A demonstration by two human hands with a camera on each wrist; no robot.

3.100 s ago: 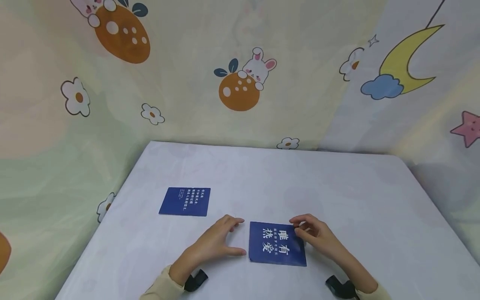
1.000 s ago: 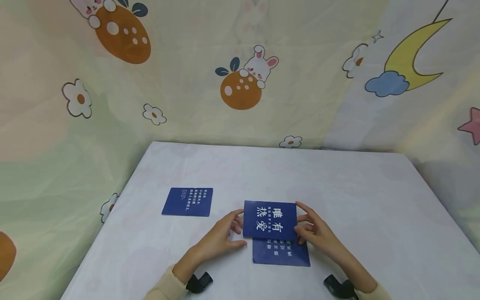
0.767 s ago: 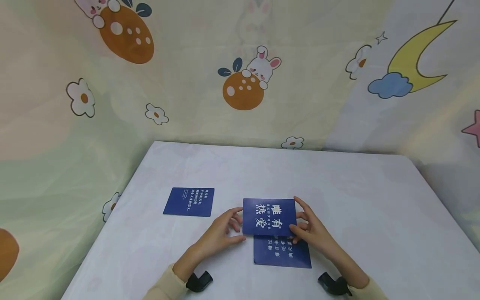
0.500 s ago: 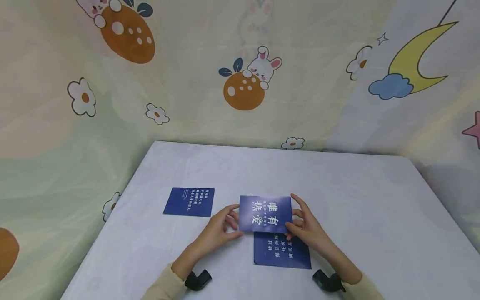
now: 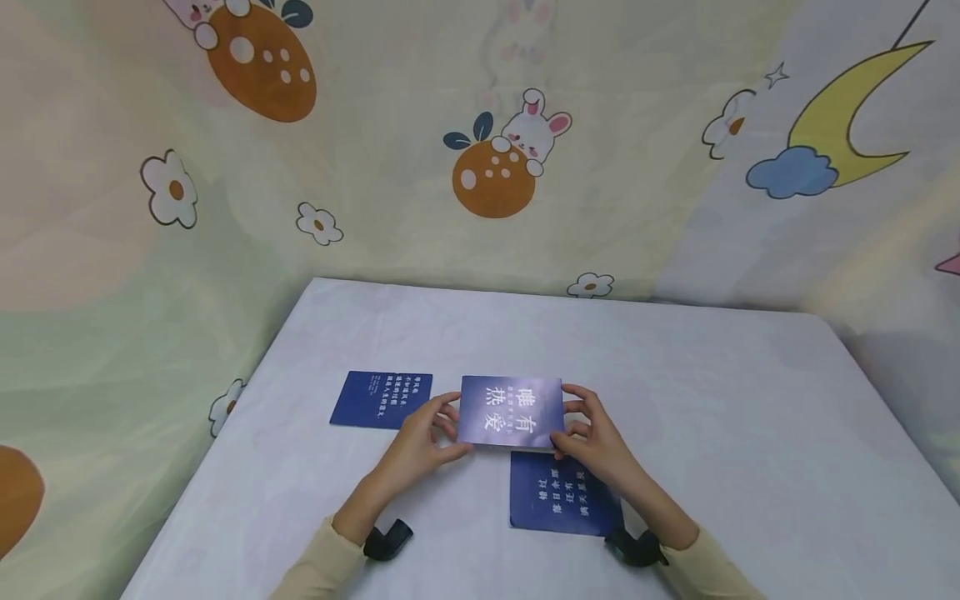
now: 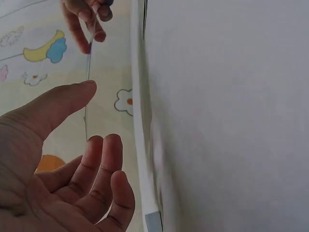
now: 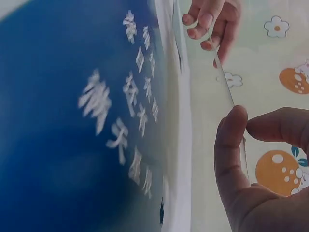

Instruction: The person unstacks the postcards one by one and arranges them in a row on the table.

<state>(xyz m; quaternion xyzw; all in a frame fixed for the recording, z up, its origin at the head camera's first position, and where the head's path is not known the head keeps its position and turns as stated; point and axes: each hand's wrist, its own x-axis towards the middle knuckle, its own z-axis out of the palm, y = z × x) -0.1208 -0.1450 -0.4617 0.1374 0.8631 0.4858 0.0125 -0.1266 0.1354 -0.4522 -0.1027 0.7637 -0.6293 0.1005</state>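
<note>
A dark blue card (image 5: 510, 412) with white Chinese characters hangs above the table, seen edge-on in both wrist views. My right hand (image 5: 596, 442) pinches its right side between thumb and fingers, thumb on the printed face. At the card's left edge, my left hand (image 5: 420, 442) holds it with the index fingertip near the far corner and the thumb at the near corner. Below and nearer lies a second blue card (image 5: 562, 496) with white writing, partly covered by the right hand and wrist. It fills much of the right wrist view.
A third blue card (image 5: 381, 398) lies flat at the left, its near right corner behind the left hand. The white table (image 5: 675, 375) ends at a patterned cloth wall (image 5: 375, 125) at the back and sides. A black wrist camera (image 5: 388, 540) sits at the left sleeve.
The right hand has lifted the upper card off the second card and carried it left and away, uncovering the one beneath. The left hand has followed and come onto its left edge.
</note>
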